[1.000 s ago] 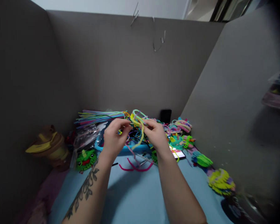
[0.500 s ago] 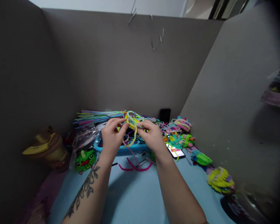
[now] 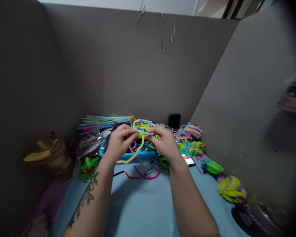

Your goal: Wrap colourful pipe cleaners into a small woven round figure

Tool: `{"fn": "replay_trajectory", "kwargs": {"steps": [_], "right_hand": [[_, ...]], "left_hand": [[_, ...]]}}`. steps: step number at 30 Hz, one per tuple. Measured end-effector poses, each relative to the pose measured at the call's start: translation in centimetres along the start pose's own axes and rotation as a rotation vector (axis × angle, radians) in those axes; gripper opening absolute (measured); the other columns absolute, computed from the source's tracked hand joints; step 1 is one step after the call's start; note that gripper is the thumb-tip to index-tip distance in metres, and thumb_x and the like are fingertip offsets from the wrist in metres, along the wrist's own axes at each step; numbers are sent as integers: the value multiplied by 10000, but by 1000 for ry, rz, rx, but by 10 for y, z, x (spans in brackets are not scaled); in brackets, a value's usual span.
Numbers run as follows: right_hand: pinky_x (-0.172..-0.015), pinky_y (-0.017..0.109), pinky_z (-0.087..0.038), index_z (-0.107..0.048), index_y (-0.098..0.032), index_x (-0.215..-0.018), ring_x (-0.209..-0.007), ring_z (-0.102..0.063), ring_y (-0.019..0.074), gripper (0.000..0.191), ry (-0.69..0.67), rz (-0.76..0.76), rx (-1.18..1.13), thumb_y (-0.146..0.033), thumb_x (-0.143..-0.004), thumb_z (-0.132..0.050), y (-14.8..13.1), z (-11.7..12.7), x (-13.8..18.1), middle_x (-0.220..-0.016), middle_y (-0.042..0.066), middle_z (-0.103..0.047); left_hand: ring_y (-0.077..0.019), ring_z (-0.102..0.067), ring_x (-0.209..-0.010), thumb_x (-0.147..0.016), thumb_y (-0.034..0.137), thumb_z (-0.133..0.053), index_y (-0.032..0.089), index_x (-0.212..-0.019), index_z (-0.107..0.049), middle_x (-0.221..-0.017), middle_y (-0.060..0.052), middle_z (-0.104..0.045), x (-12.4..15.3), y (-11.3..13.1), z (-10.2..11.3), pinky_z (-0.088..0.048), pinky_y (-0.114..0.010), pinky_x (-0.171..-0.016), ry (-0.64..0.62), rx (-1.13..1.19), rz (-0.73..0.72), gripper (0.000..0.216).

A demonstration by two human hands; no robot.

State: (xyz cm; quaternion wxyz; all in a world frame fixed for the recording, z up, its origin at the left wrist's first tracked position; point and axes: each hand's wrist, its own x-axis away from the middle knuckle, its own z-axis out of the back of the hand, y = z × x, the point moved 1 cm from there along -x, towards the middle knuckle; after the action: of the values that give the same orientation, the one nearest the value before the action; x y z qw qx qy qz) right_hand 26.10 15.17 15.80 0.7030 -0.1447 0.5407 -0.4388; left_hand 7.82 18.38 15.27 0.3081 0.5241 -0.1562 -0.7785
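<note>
Between both hands is a small piece worked from fuzzy pipe cleaners [image 3: 143,134], in yellow, mint green and some purple. My left hand [image 3: 120,140] pinches its left side between thumb and fingers. On the other side my right hand [image 3: 164,141] grips it the same way. A long yellow pipe cleaner end [image 3: 134,155] hangs from the piece and curves down to the left. A mint-green loop [image 3: 135,122] arches up behind the fingers. The fingertips hide part of the worked piece.
Behind the hands a blue tray [image 3: 148,153] holds tangled pipe cleaners. Straight pipe cleaners [image 3: 106,121] lie at back left, near a green figure [image 3: 89,168]. Magenta pieces [image 3: 148,177] lie on the blue tabletop [image 3: 143,204]. At right are a phone [image 3: 188,160] and a yellow fuzzy bundle [image 3: 232,190].
Both hands have turned the piece, so its mint strand now lies crosswise between the fingertips. The yellow end has swung down and left, and the mint loop has spread wider.
</note>
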Motion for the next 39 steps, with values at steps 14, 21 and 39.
{"fn": "replay_trajectory", "kwargs": {"steps": [14,21,39], "right_hand": [[-823,322,-483,-703,-225,-859,-887,-625,176,130,-8,61,-49,-156,-807,-607,7,-4,-1,-899,26,-685],[-738,289,-470,-673,-186,-787,-787,-611,171,78,37,-37,-41,-223,-804,-607,8,-6,-1,-824,32,-678],[-724,275,-429,-586,-200,-762,-799,-568,168,93,23,-105,-78,-253,-831,-554,20,-11,-3,-807,11,-599]], "left_hand": [[-120,-526,-674,-798,206,-630,166,-733,-633,-746,-13,-571,-3,-3,-8,-418,-230,-607,129,117,72,76],[-103,-529,-651,-747,233,-734,208,-970,-672,-760,10,-580,2,-7,-16,-423,-213,-583,147,61,-70,233],[-104,-609,-564,-724,391,-737,175,-774,-553,-641,11,-660,1,-14,-15,-397,-166,-481,94,612,556,288]]}}
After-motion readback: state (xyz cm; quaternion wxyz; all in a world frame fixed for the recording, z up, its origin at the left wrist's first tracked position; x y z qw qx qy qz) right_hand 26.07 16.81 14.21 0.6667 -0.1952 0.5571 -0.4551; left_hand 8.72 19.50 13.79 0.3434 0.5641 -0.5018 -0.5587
